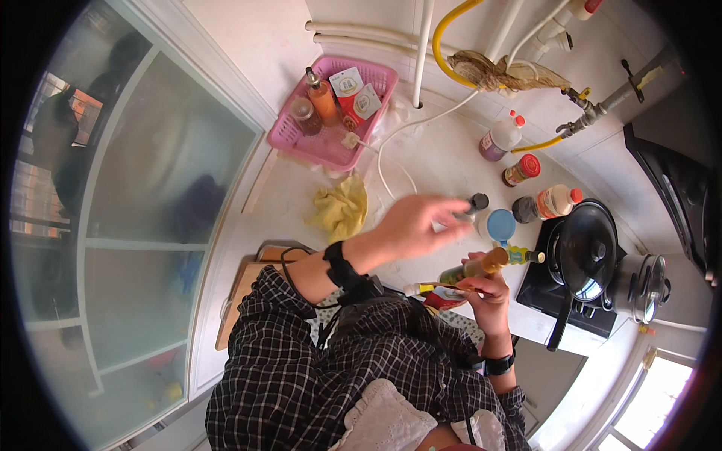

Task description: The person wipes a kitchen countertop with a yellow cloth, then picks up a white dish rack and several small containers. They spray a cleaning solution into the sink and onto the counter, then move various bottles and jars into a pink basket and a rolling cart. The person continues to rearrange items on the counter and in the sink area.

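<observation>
My left hand [420,224] is blurred and stretches across the counter with thumb and fingers apart. Its fingertips are at a small clear bottle with a black cap [478,202]; I cannot tell whether they grip it. A jar with an orange-brown lid [471,269] is in my right hand [489,296], close to my body. By the same hand are a red packet [445,297] and a white-and-yellow tip [414,289] of some container, both partly hidden. Beside the hands are a blue-lidded tub [500,224] and a green-labelled bottle [522,256].
A pink basket [316,160] holds bottles and packets at the back left. A yellow cloth [341,208] and a white cable [431,119] lie on the counter. Condiment bottles [501,138] line the wall. A lidded wok [589,253] sits on the hob; a pot [640,287] is nearby.
</observation>
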`<action>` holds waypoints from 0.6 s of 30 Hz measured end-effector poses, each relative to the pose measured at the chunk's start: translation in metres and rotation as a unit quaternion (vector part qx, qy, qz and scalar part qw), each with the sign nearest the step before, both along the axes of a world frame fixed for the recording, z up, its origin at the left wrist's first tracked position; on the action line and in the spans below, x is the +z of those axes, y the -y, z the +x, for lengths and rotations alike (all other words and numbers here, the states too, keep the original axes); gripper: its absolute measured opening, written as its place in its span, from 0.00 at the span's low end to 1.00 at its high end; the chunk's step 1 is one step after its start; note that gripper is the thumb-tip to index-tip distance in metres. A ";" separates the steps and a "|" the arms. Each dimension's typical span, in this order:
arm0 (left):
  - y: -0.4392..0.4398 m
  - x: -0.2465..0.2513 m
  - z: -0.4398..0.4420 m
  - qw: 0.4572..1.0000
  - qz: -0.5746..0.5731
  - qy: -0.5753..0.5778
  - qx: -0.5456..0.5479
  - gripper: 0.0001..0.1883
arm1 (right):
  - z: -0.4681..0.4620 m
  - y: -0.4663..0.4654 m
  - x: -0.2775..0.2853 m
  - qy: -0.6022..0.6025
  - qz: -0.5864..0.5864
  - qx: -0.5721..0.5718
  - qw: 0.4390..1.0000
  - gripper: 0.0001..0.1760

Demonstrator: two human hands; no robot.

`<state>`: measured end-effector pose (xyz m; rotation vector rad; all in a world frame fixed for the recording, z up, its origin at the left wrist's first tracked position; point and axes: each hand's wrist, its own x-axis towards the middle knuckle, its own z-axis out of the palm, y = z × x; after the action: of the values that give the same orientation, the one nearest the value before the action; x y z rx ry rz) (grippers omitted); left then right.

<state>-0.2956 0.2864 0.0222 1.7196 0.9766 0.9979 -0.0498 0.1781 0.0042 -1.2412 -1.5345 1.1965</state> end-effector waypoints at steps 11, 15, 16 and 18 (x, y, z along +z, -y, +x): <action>-0.201 -0.159 -0.135 0.908 0.012 -0.309 0.281 0.35 | 0.014 0.034 0.005 0.049 -0.026 -0.114 0.992 0.16; -0.235 -0.185 -0.136 0.899 0.061 -0.356 0.247 0.42 | 0.012 0.040 0.005 0.051 -0.054 -0.139 0.988 0.16; -0.240 -0.186 -0.136 0.896 0.059 -0.372 0.236 0.44 | 0.012 0.040 0.005 0.047 -0.055 -0.143 0.987 0.16; -0.244 -0.185 -0.135 0.898 -0.018 -0.364 0.245 0.43 | 0.011 0.042 0.004 0.054 -0.062 -0.150 0.985 0.16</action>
<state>-0.4302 0.5308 -0.1626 1.8899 1.9720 0.6007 -0.0385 0.1364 0.0079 -1.5789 -1.3060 1.0525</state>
